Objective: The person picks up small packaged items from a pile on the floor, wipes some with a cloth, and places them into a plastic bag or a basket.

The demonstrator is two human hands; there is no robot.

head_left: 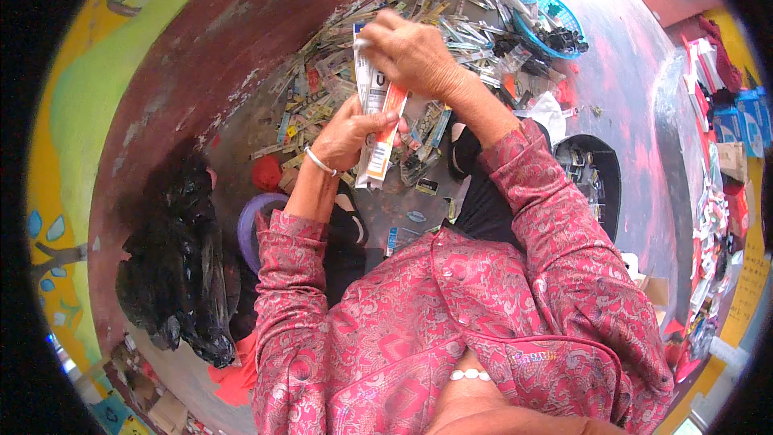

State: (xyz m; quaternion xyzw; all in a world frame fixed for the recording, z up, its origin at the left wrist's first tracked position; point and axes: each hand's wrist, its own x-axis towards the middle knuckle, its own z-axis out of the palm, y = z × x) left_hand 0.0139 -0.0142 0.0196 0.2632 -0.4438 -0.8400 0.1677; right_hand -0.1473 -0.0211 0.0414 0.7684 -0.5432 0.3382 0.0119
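A long flattened cardboard packet [376,163], white with orange and dark print, is held up in front of me and looks like a folded carton. My left hand [348,135] grips its lower half, thumb across the front; a white bangle is on that wrist. Curled over the upper end are the fingers of my right hand [409,52], slightly blurred, closed on the packet's top edge. Part of the packet's top lies hidden behind these fingers. Below and behind both hands lies a wide heap of flat printed strips [314,101] on the floor.
At the far right stands a blue plastic basket [581,47] with dark scraps inside. A black tub [616,185] holding strips is near my right knee. On my left are a black plastic bag [173,274] and a purple ring-shaped rim [248,234]. A painted wall [153,105] rises beyond.
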